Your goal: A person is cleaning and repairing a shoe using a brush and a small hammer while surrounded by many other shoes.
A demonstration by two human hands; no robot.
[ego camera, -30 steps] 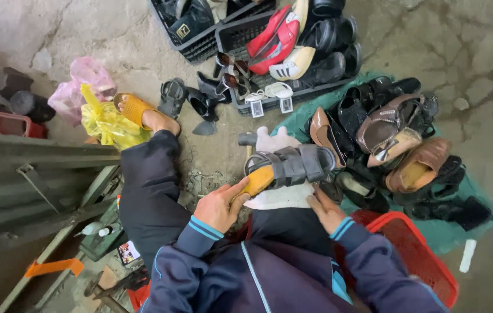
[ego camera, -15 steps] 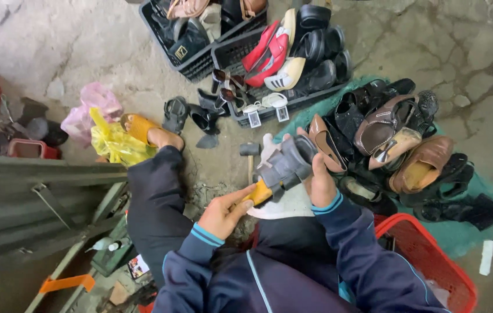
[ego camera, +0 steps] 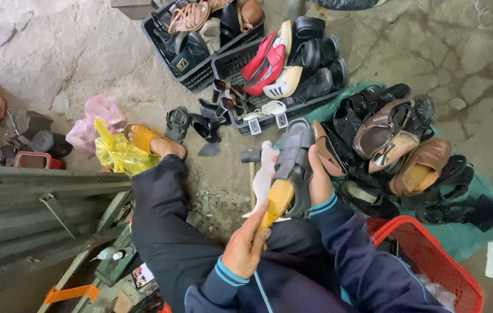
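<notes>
Grey strapped sandal with a yellow-tan sole (ego camera: 290, 168), held upright over the lap. Left hand (ego camera: 246, 246) clamped around its yellow heel end; right hand (ego camera: 318, 178) closed on the upper side, fingers hidden behind the straps. Just beyond: white cloth (ego camera: 265, 174), black plastic crates of shoes (ego camera: 223, 64). Red mesh basket (ego camera: 432, 261) cut off at the bottom edge.

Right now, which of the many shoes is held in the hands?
The dark strapped sandal with the yellow insole: the right hand grips its side, the left hand its heel. All other shoes lie on the ground or in crates.
</notes>
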